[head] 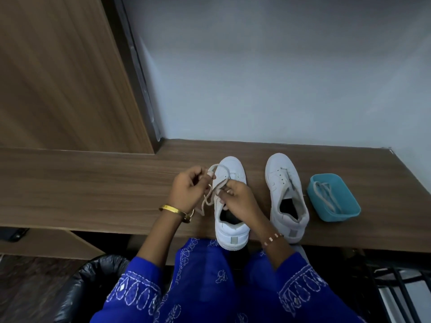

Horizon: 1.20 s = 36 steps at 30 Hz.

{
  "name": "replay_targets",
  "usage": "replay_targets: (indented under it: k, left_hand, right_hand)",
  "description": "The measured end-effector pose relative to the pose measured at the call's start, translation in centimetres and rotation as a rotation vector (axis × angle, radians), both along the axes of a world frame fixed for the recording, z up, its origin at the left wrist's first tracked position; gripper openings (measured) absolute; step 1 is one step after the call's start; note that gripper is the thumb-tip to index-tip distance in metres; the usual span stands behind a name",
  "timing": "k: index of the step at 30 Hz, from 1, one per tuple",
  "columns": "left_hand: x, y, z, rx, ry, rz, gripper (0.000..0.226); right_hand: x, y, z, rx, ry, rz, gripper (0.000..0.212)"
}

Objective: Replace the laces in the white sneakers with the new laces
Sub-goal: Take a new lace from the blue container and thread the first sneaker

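Two white sneakers stand on the wooden desk, toes pointing away from me. Over the left sneaker both hands work a beige lace. My left hand pinches the lace just left of the shoe's toe, where it arches in a loop. My right hand pinches the lace over the eyelets, covering the tongue. Loose lace hangs down toward my left wrist. The right sneaker has no lace in its eyelets. A teal basket at its right holds another beige lace.
A wooden panel rises at the back left and a grey wall stands behind the desk. A black-lined bin sits below the desk at left. A black metal frame is at the lower right. The left sneaker's heel overhangs the desk's front edge.
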<state>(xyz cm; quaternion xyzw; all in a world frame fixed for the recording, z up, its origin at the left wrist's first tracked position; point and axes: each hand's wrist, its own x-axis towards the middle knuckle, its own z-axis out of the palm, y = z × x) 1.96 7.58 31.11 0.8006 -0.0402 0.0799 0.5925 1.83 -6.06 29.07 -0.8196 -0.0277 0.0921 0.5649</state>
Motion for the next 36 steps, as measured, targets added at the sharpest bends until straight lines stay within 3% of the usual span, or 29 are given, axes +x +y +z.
replay_targets:
  k: [5, 8, 15, 20, 22, 26, 31, 34, 36]
  left_hand:
    - [0.7, 1.2, 0.1, 0.024, 0.011, 0.044, 0.02]
    - [0.5, 2.1, -0.1, -0.159, 0.072, 0.095, 0.025]
    - [0.5, 2.7, 1.2, -0.605, 0.195, 0.075, 0.029]
    - [1.2, 4.5, 2.9, -1.023, 0.242, 0.026, 0.032]
    - [1.4, 5.4, 3.2, -0.962, 0.247, 0.047, 0.032]
    - [1.3, 4.6, 3.4, -0.636, 0.277, -0.018, 0.028]
    - [0.4, 1.7, 4.4, -0.371, 0.327, -0.26, 0.027]
    - [-0.1, 0.8, 5.3, -0.335, 0.32, -0.365, 0.028]
    - [-0.1, 1.1, 5.6, -0.341, 0.304, -0.345, 0.028]
  right_hand:
    - [0.9, -1.8, 3.1, 0.367, 0.036, -0.244, 0.023]
    - [1.4, -3.6, 4.4, 0.549, 0.042, -0.214, 0.025]
    - [1.4, -4.3, 4.3, 0.463, 0.039, -0.135, 0.024]
    - [1.4, -4.5, 3.9, 0.422, 0.028, -0.355, 0.021]
    - [1.4, -4.9, 4.0, 0.29, -0.004, -0.371, 0.022]
    - [1.5, -4.4, 3.8, -0.031, -0.07, -0.25, 0.011]
    - [1.4, -1.3, 3.6, -0.305, -0.238, 0.061, 0.043]
    - [1.7, 0.0, 3.4, -0.343, -0.268, 0.142, 0.017]
    - [1.7, 0.0, 3.7, -0.285, -0.225, 0.134, 0.014]
